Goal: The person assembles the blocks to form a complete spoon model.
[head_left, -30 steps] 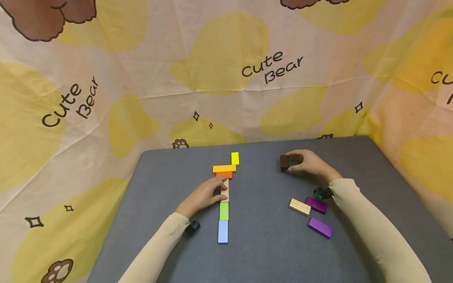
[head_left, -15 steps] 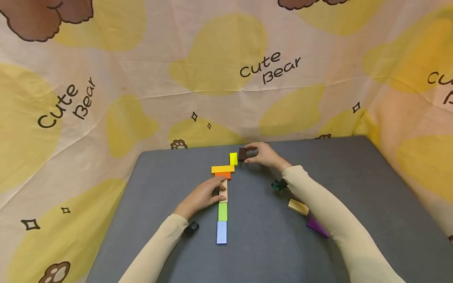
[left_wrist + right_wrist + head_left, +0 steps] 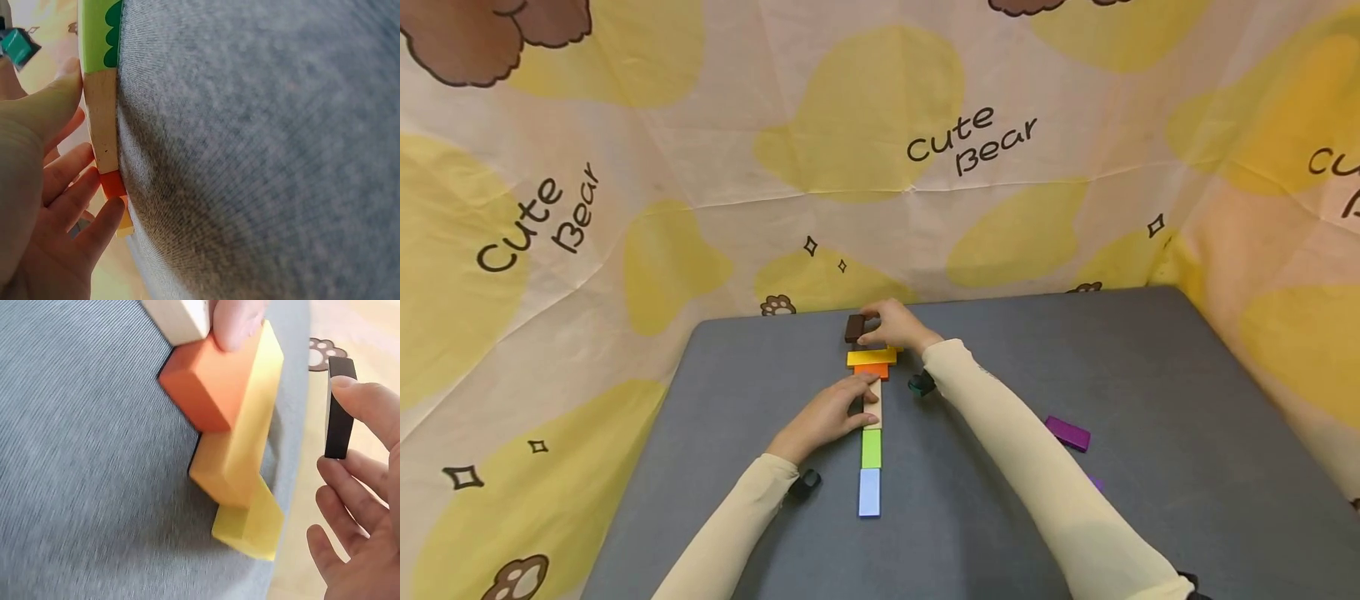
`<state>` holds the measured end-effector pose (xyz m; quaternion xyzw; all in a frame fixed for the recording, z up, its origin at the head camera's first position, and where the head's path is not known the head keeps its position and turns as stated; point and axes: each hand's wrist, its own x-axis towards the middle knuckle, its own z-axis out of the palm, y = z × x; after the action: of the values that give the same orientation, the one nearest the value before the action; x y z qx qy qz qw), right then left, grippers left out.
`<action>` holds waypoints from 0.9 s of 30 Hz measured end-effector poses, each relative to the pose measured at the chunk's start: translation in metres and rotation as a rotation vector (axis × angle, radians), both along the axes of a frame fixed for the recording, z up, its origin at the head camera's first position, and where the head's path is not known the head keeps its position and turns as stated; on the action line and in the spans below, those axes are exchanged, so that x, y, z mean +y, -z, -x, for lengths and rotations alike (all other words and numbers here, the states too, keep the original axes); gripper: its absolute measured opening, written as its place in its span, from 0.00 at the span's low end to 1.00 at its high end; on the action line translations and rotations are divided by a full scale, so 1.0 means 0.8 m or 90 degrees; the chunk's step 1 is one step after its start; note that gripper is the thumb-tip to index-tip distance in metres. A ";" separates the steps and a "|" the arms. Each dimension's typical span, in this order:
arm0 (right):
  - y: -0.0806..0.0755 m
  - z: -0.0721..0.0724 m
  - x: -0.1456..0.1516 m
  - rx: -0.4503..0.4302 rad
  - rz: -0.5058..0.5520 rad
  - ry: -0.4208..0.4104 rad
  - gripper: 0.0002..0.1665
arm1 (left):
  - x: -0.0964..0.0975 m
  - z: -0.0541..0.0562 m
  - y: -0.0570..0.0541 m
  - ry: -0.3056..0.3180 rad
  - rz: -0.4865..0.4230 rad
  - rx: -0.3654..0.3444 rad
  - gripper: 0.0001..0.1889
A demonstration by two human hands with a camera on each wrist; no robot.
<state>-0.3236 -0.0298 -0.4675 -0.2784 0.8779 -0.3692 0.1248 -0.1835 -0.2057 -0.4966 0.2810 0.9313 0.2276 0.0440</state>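
Between thumb and fingertips, my right hand (image 3: 897,325) pinches a dark brown block (image 3: 854,328), held raised near the far end of a row of blocks. My left hand (image 3: 827,414) rests beside the row, its thumb and fingertips touching the plain wooden block (image 3: 872,404) and the orange block (image 3: 872,371). A yellow-orange bar (image 3: 872,357) lies crosswise beyond the orange one. The yellow block (image 3: 253,525) adjoins that bar's end in the right wrist view; my right hand mostly covers it in the head view. Nearer sit a green block (image 3: 872,448) and a light blue block (image 3: 869,492).
A dark purple block (image 3: 1067,433) lies on the grey table (image 3: 737,375) at the right. The right sleeve (image 3: 1007,450) hides most of a second purple block (image 3: 1097,483). A printed cloth (image 3: 865,125) rises behind the table's far edge.
My right hand has carried the dark brown block leftward, past the yellow block, to the row's far end. My left hand has stayed in place. The right sleeve now hides the ridged tan block.
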 end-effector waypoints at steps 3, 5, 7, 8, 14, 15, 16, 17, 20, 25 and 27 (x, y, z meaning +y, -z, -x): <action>0.001 -0.001 -0.010 -0.004 -0.006 0.000 0.37 | 0.000 0.000 0.000 0.003 -0.002 0.001 0.28; 0.001 -0.001 -0.015 -0.005 -0.016 0.002 0.37 | -0.001 0.000 0.000 0.005 -0.006 0.003 0.28; 0.002 -0.001 -0.019 -0.010 -0.027 0.004 0.36 | -0.001 -0.001 -0.001 0.008 -0.012 0.007 0.25; 0.002 -0.001 -0.020 -0.011 -0.035 0.004 0.35 | -0.001 -0.001 -0.001 0.010 -0.016 0.009 0.22; 0.004 0.003 -0.026 -0.006 -0.103 -0.004 0.33 | -0.002 -0.001 0.000 0.011 -0.016 0.008 0.17; 0.005 0.003 -0.027 -0.005 -0.112 -0.005 0.33 | -0.001 -0.001 0.000 0.009 -0.014 0.005 0.18; 0.006 0.004 -0.028 -0.005 -0.118 -0.005 0.33 | -0.001 0.000 0.000 0.008 -0.013 0.001 0.20; 0.008 0.004 -0.028 -0.006 -0.121 -0.006 0.33 | 0.000 0.000 -0.001 0.006 -0.011 -0.004 0.23; 0.012 0.005 -0.028 -0.010 -0.121 -0.001 0.33 | 0.001 0.001 -0.002 0.007 -0.008 -0.009 0.29; 0.011 0.004 -0.028 -0.005 -0.119 -0.003 0.33 | 0.000 0.002 -0.001 0.005 -0.011 -0.005 0.29; 0.010 0.003 -0.029 -0.003 -0.122 -0.008 0.33 | 0.000 0.002 -0.002 0.003 -0.011 -0.009 0.29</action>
<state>-0.3263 -0.0529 -0.4754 -0.2698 0.9070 -0.2837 0.1553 -0.1848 -0.2057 -0.4952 0.2821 0.9283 0.2375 0.0483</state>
